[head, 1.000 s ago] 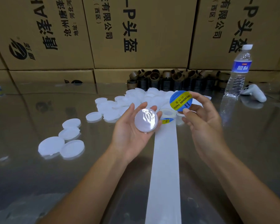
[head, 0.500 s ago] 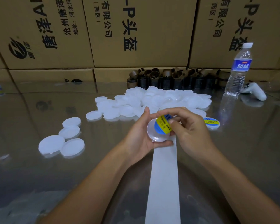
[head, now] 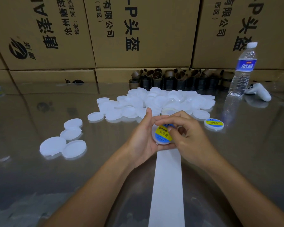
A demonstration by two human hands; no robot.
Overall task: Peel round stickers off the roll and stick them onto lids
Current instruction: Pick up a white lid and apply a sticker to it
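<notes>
Here the left hand [head: 140,141] cups a round, translucent white plastic lid [head: 154,136], fingers curled under its rim. The right hand [head: 191,138], thumb and forefinger bent, pinches the glossy blue-and-yellow sticker [head: 162,133] down on its face.

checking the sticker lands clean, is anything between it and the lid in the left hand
Nothing visible does. The sticker already lies on the lid that the left hand holds; the right hand pinches its top edge, and the fingers hide that part.
</notes>
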